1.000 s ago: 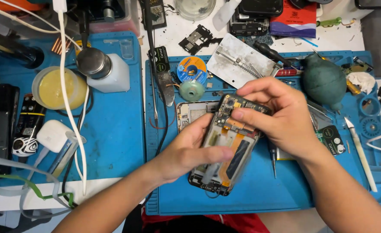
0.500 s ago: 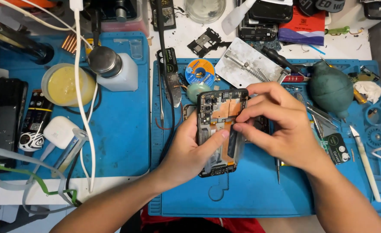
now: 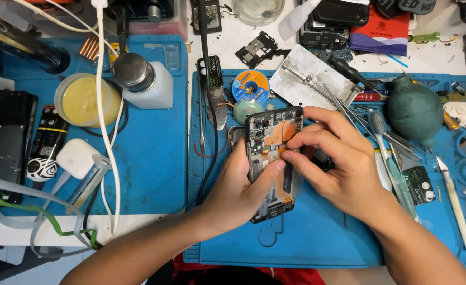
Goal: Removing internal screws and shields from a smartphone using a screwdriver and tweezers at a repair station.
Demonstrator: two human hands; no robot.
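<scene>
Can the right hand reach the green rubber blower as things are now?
Probably yes. The right hand is at the opened phone, and the green blower lies just beyond it on the blue mat; only tweezers lie between.

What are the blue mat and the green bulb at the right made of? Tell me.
Blue mat: looks like matte silicone or rubber, soft-edged with moulded compartments, though stiffer plastic is possible. Green bulb: likely soft rubber, with a dull, slightly scuffed rounded surface and no hard shine.
</scene>
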